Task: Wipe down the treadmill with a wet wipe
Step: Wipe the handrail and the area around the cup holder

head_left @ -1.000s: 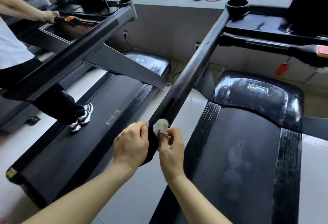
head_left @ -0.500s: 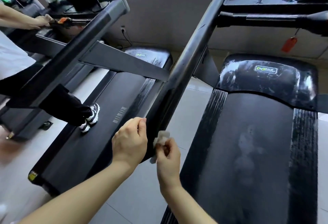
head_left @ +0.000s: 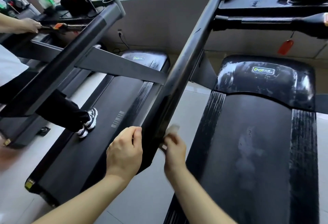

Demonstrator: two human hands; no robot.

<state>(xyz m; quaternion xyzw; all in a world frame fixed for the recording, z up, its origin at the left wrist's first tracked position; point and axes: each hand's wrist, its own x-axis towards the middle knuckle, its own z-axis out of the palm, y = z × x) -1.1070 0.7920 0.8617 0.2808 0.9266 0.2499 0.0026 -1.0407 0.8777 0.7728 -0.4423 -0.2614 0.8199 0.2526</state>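
The left hand (head_left: 124, 152) has its fingers curled against the left edge of the slanted treadmill upright (head_left: 186, 64); I cannot tell whether it actually grips it. Low on the upright's right edge, the white wet wipe (head_left: 173, 128) touches the black surface. The blurred right hand (head_left: 173, 151) pinches it from just below.

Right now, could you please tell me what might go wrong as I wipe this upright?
1. The wet wipe is only a small wad pinched in your right hand, so it may slip off the upright.
2. Your left hand grips the upright's edge close to the neighbouring treadmill, where another person's shoes stand. Leaning left could bump them.
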